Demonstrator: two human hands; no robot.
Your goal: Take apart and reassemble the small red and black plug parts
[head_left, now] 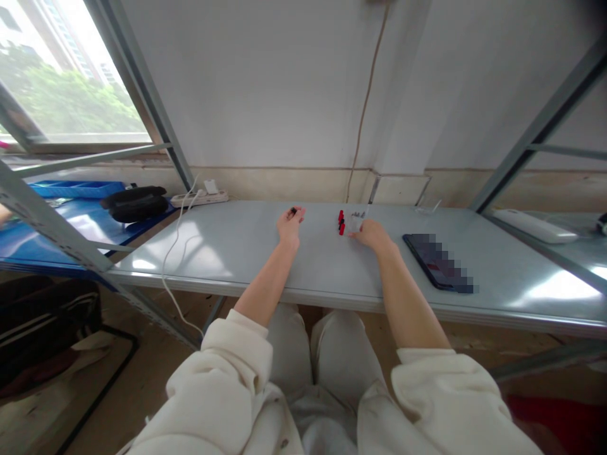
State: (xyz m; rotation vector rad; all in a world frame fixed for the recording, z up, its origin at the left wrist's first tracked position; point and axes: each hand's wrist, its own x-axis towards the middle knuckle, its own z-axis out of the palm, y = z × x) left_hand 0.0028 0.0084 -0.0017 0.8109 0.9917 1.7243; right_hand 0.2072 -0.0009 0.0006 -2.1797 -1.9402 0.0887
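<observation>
My left hand point(288, 227) is raised over the grey table point(251, 253), fingers closed on a small black piece point(293, 211) too small to name. On the right, my right hand point(374, 235) has its fingertips closed at the near edge of a small clear plastic container point(355, 222). Several tiny dark bits point(359, 215) show in that container. Just left of it, small red and black cylinders point(341, 223) lie close together on the tabletop.
A dark phone point(439, 264) lies right of my right forearm. A clear plastic piece point(429, 205) sits near the wall. At the back left are a power strip point(203, 198) and a white cable point(177, 237). Metal posts point(535, 114) frame the table's sides.
</observation>
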